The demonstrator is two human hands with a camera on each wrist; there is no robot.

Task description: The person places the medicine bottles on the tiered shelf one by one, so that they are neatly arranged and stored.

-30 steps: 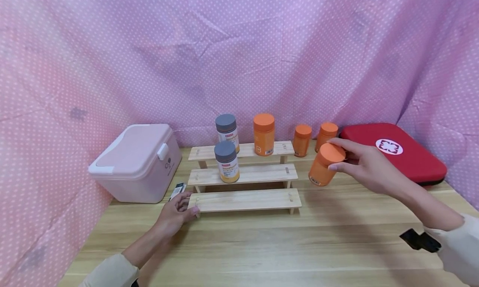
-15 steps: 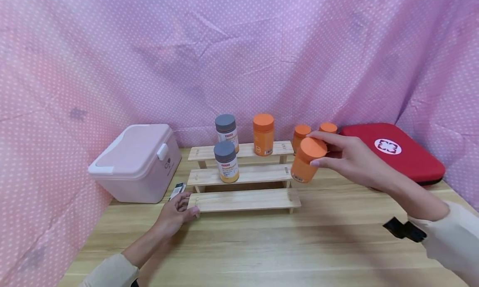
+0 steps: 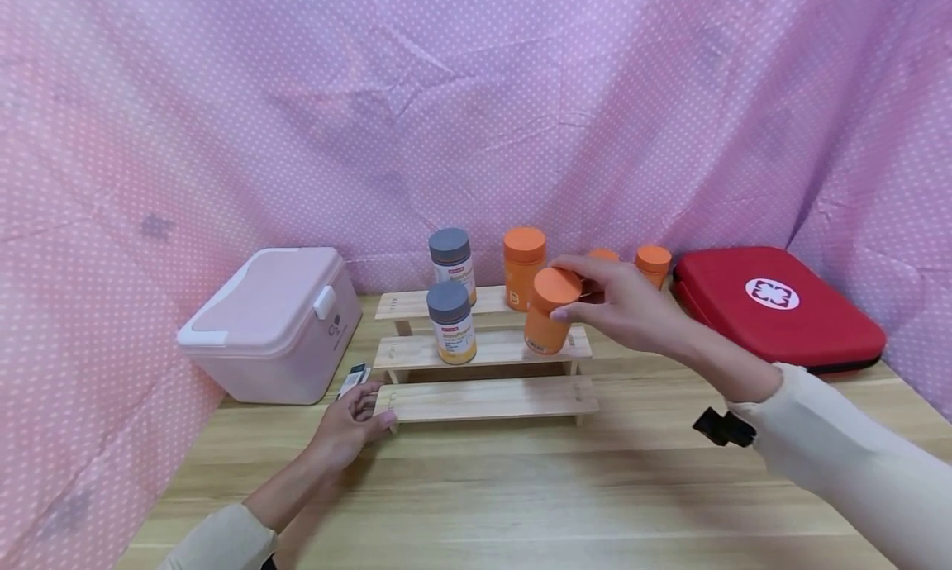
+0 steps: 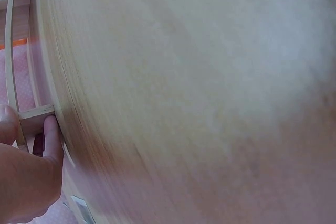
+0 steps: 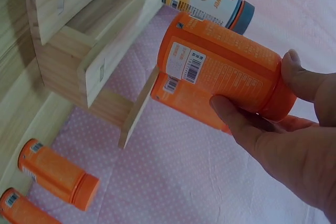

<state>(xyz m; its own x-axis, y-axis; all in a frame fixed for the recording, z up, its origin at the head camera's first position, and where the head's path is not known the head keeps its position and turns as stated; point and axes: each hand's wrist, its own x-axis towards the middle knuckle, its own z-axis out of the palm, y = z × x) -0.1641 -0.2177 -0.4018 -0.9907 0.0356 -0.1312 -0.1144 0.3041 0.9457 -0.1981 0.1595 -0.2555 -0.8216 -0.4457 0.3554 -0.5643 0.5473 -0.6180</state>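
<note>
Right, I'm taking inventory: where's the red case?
In the head view, the red case lies on the table at the right, just right of the rightmost orange bottle.

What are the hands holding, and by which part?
Right hand: orange bottle, by its capped end. Left hand: wooden rack, by the left end of its lowest step.

The head camera is looking forward and down over the tabletop (image 3: 476,496), taking in the wooden rack (image 3: 500,349). The left-wrist camera is facing the tabletop closely, catching the rack at its left border; the right-wrist camera is viewing the rack sidelong, sharing the gripped orange jar (image 5: 220,69) with the head view.
</note>
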